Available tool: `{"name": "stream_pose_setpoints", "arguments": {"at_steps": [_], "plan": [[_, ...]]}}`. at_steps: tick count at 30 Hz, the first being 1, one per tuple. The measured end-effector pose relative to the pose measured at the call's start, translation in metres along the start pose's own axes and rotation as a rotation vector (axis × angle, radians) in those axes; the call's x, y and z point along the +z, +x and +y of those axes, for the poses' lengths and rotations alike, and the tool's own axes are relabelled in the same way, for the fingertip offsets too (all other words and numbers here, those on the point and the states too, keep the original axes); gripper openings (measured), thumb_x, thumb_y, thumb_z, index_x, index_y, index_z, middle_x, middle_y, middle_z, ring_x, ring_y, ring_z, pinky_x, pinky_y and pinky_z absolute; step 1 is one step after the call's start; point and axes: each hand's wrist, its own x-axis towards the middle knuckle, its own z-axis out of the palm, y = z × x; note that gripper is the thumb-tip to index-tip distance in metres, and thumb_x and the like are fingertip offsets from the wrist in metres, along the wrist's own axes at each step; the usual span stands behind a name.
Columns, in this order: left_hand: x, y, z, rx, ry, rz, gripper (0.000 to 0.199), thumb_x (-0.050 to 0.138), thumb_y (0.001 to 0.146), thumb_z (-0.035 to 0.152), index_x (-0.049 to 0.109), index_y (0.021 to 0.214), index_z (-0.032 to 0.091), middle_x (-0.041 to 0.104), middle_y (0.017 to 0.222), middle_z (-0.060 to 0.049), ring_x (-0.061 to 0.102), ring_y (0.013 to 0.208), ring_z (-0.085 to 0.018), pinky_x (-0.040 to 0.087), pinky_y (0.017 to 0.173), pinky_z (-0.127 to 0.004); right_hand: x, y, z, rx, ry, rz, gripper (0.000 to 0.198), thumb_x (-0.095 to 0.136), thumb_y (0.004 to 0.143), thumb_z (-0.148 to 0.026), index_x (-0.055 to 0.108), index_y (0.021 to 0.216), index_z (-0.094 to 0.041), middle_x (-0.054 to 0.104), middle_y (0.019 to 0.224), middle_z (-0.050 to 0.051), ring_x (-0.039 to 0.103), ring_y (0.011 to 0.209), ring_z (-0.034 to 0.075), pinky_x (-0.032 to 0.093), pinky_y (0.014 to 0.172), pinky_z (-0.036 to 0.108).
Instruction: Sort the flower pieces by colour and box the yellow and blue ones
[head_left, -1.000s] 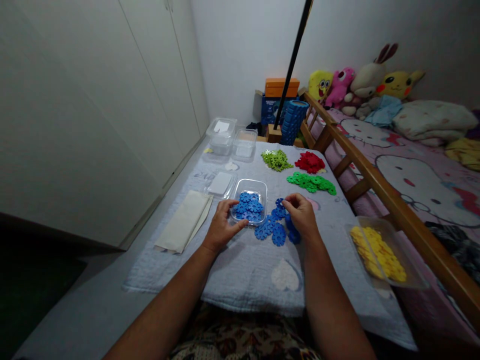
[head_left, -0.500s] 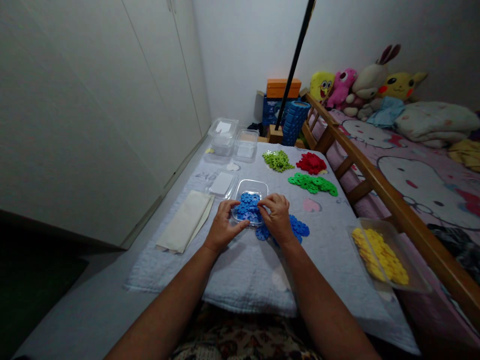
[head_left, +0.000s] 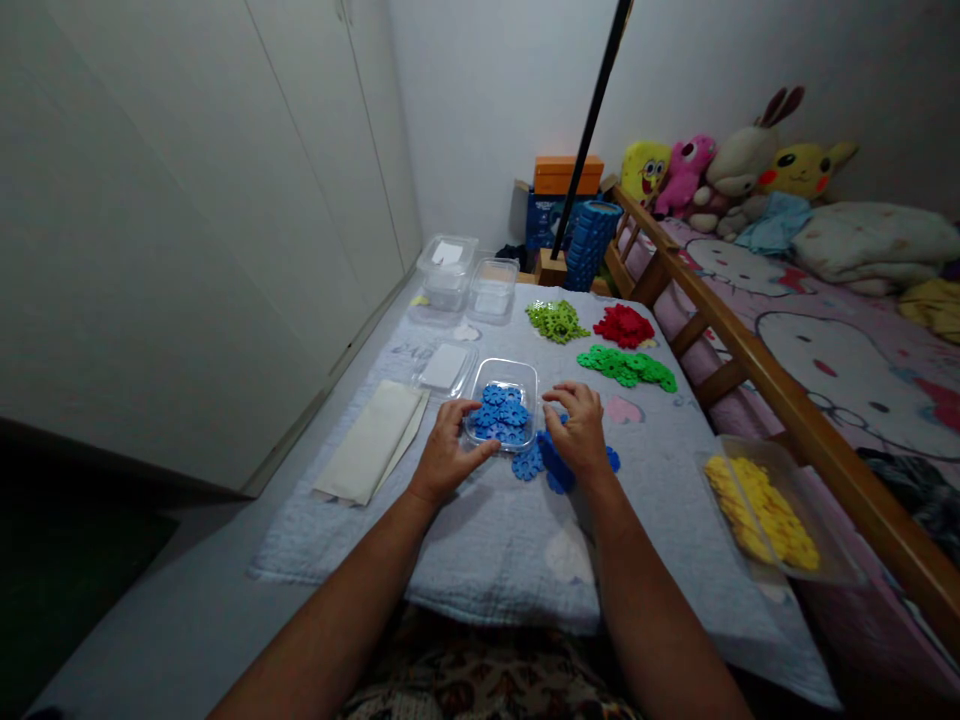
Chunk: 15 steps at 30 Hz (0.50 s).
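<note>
A clear plastic container [head_left: 537,385] stands on the cloth in front of me, holding several blue flower-shaped discs [head_left: 496,412]. My left hand [head_left: 444,455] grips its near left corner, thumb along the front and fingers on the left side. To the right of the container, my right hand [head_left: 581,430] hovers above a loose pile of blue discs [head_left: 528,462], which it partly covers. Its fingers are apart and curved, with nothing seen between them.
Beyond lie piles of lime pieces [head_left: 556,322], red pieces [head_left: 624,327] and green discs [head_left: 626,368]. A tub of yellow pieces [head_left: 761,515] sits at the right edge by the bed rail [head_left: 720,385]. Folded cloth [head_left: 369,445], a lid [head_left: 446,368] and clear containers [head_left: 491,290] are leftward.
My right hand has moved from over the container rightward to above the blue pile, and its fingers have spread. A disc now rests on top inside the container. My left hand stays put.
</note>
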Motion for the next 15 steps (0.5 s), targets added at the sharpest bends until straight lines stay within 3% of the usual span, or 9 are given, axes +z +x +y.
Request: {"name": "stream_pose_setpoints", "arguments": {"at_steps": [3, 6, 11, 15], "plan": [[0.000, 0.000, 0.000, -0.005, -0.006, -0.004, 0.050, 0.077, 0.078, 0.038, 0.056, 0.121, 0.024, 0.055, 0.122, -0.008, 0.056, 0.115, -0.026, 0.048, 0.096, -0.040, -0.009, 0.002, 0.016, 0.131, -0.114, -0.053, 0.020, 0.059, 0.087, -0.022, 0.075, 0.100, -0.021, 0.065, 0.111, 0.010, 0.053, 0.109, 0.028, 0.038, 0.096, 0.043], [0.000, 0.000, 0.000, -0.002, -0.009, -0.008, 0.050, 0.077, 0.078, 0.038, 0.055, 0.121, 0.024, 0.055, 0.122, -0.008, 0.056, 0.116, -0.026, 0.048, 0.097, -0.040, -0.014, 0.000, 0.029, 0.224, -0.239, -0.199, 0.026, 0.062, 0.085, -0.026, 0.074, 0.107, -0.021, 0.065, 0.114, 0.011, 0.051, 0.110, 0.031, 0.037, 0.094, 0.045], [0.000, 0.000, 0.000, 0.008, -0.006, -0.002, 0.050, 0.077, 0.078, 0.039, 0.055, 0.121, 0.024, 0.055, 0.122, -0.008, 0.056, 0.115, -0.025, 0.048, 0.098, -0.040, -0.015, -0.005, 0.033, 0.231, -0.319, -0.391, 0.031, 0.066, 0.082, -0.032, 0.072, 0.111, -0.023, 0.064, 0.114, 0.011, 0.051, 0.108, 0.032, 0.036, 0.089, 0.043], [0.000, 0.000, 0.001, 0.004, 0.008, 0.001, 0.050, 0.077, 0.078, 0.038, 0.056, 0.120, 0.024, 0.056, 0.122, -0.007, 0.057, 0.115, -0.025, 0.049, 0.097, -0.040, -0.014, -0.004, 0.031, 0.240, -0.303, -0.384, 0.031, 0.069, 0.079, -0.031, 0.070, 0.108, -0.022, 0.065, 0.110, 0.011, 0.052, 0.104, 0.030, 0.035, 0.085, 0.040]]}}
